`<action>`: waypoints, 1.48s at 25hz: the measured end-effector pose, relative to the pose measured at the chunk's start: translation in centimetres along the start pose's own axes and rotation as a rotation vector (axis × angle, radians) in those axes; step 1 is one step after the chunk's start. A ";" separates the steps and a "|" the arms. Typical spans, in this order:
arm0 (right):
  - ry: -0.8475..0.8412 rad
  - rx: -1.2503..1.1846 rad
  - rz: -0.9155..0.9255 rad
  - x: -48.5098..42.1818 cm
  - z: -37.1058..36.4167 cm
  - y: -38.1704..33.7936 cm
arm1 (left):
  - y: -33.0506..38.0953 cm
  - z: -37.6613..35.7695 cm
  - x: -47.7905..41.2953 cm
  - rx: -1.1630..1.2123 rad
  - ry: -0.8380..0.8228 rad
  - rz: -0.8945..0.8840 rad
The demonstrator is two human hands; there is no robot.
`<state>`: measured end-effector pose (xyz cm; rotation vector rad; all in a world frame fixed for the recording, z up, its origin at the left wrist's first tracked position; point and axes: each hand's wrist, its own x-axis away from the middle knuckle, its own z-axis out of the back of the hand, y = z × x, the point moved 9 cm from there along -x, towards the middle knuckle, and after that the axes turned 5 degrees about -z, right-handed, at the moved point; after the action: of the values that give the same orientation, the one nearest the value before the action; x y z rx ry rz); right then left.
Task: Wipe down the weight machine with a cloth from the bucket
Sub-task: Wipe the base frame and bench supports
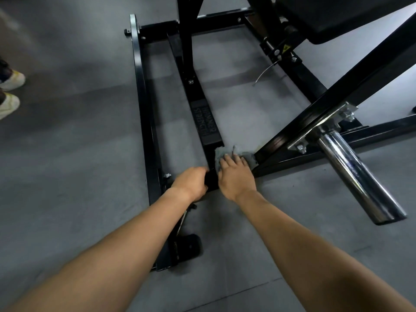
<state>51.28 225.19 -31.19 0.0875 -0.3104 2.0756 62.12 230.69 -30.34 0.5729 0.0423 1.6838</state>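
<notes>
Head view, looking down at the floor (74,176), grey matting.

Machine (281,37): black steel frame, low rails running away from the viewer. A centre bar (203,122) carries a worn label. A sloping beam (351,86) comes in from the right, with a chrome peg (355,174) sticking out of it toward the viewer. Black pad (337,16) at top right.

Cloth (248,156): grey-green and bunched. It lies low by the near end of the centre bar, filling the gap between that bar and the foot of the sloping beam. Whether it sits on metal or on the floor is unclear.

Right hand (236,177): palm down on the cloth's near part, fingers extended and slightly spread, pressing. The cloth shows beyond the fingertips and to their right, touching the beam's foot.

Left hand (191,182): just beside the right, fingers curled round the near end of the centre bar, gripping it. It does not touch the cloth.

Two pale shoes (11,81) at the left edge, well apart from the machine.
</notes>
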 end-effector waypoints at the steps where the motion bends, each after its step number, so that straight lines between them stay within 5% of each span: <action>1: -0.025 -0.004 0.067 0.1 -0.4 -1.3 | -0.1 0.1 -0.1 -0.019 0.006 0.000; 4: -0.096 -0.005 0.146 -0.5 -0.8 -1.6 | -0.4 0.5 -0.5 -0.037 0.008 0.021; 9: -0.024 0.008 -0.077 -2.5 -0.2 1.4 | -0.2 0.4 -0.7 -0.068 0.014 0.027; 14: -0.044 -0.115 0.147 -0.2 -0.7 -1.4 | 0.4 0.7 -0.6 -0.168 -0.007 -0.010; 19: 0.151 0.027 -0.022 0.8 1.1 1.6 | 0.4 0.5 -0.2 -0.140 0.001 0.002; 24: 0.104 -0.019 0.090 3.1 1.0 -0.8 | 0.3 0.4 0.3 -0.154 -0.013 -0.008; 30: 0.153 -0.091 -0.202 3.1 2.3 3.2 | 0.7 -0.2 0.7 -0.095 -0.033 0.017; 34: -0.016 -0.106 0.093 3.0 0.7 -2.7 | 0.2 -0.5 2.3 -0.009 -0.065 0.014; 37: 0.013 -0.173 0.001 2.1 1.5 -2.2 | -2.1 0.0 3.9 -0.030 -0.057 0.090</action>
<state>52.02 227.63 -28.88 -0.0308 -0.4803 2.0409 63.73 234.76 -29.73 0.6071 -0.0509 1.7518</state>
